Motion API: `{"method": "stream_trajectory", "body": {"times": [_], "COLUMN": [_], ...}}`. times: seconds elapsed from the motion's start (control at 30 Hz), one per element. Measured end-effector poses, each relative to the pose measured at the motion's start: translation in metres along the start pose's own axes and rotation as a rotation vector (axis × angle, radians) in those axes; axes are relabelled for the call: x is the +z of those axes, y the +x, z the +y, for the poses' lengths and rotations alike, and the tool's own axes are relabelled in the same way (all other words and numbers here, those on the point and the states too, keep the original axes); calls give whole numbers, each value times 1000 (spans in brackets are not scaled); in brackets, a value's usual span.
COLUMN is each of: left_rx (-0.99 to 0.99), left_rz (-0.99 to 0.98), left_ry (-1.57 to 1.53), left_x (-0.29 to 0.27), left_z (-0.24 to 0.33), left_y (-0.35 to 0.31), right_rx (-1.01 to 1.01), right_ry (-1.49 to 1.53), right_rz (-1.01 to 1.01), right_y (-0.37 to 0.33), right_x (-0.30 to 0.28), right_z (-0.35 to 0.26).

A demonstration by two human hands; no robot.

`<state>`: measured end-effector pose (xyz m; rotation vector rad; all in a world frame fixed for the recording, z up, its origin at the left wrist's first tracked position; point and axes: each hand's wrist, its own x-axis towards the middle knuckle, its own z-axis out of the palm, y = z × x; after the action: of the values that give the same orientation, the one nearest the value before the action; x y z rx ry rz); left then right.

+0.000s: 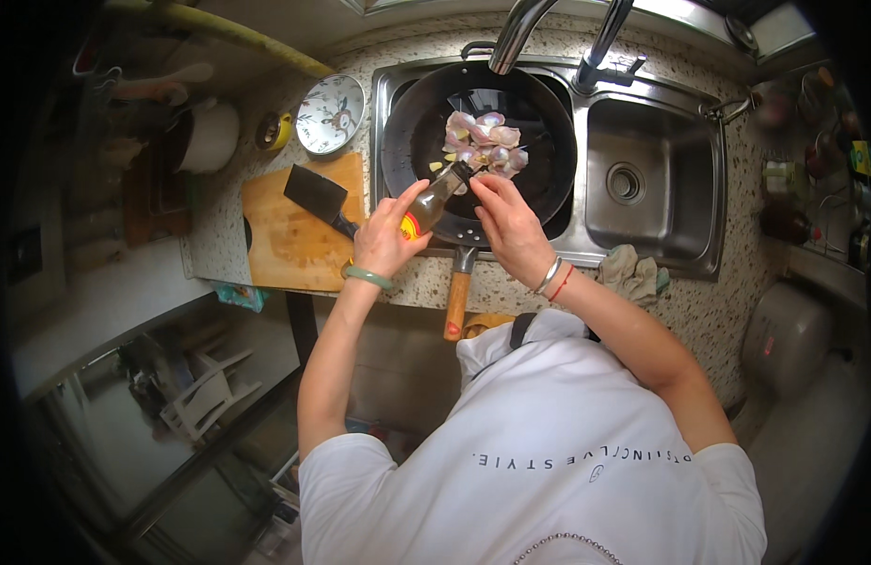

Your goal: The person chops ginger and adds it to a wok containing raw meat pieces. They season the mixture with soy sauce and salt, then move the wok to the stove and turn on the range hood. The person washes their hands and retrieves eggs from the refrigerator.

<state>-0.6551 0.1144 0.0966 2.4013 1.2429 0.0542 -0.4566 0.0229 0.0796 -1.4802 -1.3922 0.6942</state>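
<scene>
My left hand [384,235] is wrapped round a small glass bottle [437,196] of dark liquid with a red and yellow label. The bottle is tilted, its neck pointing up and right over the near edge of a black wok [412,141]. At its mouth, the fingertips of my right hand [511,226] are pinched on the dark cap [463,171]; whether the cap is loose cannot be told. Pale pink raw meat pieces [492,135] lie in the wok with a few yellowish slices [436,167]. The wok rests over the left sink basin, its wooden handle [459,297] toward me.
Left of the wok, a cleaver [315,196] lies on a wooden cutting board [290,250]. Behind it stands a patterned bowl [330,115] beside a yellow tape-like roll [275,131]. To the right are the steel sink basin [676,188], a faucet [600,56] and a crumpled cloth [631,273].
</scene>
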Motion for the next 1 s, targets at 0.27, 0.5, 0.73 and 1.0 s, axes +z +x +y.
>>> {"method": "stream_trajectory", "body": {"times": [0.27, 0.5, 0.73, 1.0], "left_rx": [-24, -45, -76, -87], "left_rz": [-38, -13, -14, 36], "left_ry": [-7, -82, -79, -157], "left_x": [-1, 2, 2, 1], "left_z": [-4, -5, -3, 7], "left_y": [4, 4, -3, -10], "right_rx": [34, 0, 10, -18], "right_ry": [-7, 25, 30, 115], "right_rz": [-19, -15, -27, 52], "right_y": [2, 10, 10, 17], "right_x": [6, 3, 6, -2], "right_z": [4, 1, 2, -3]}}
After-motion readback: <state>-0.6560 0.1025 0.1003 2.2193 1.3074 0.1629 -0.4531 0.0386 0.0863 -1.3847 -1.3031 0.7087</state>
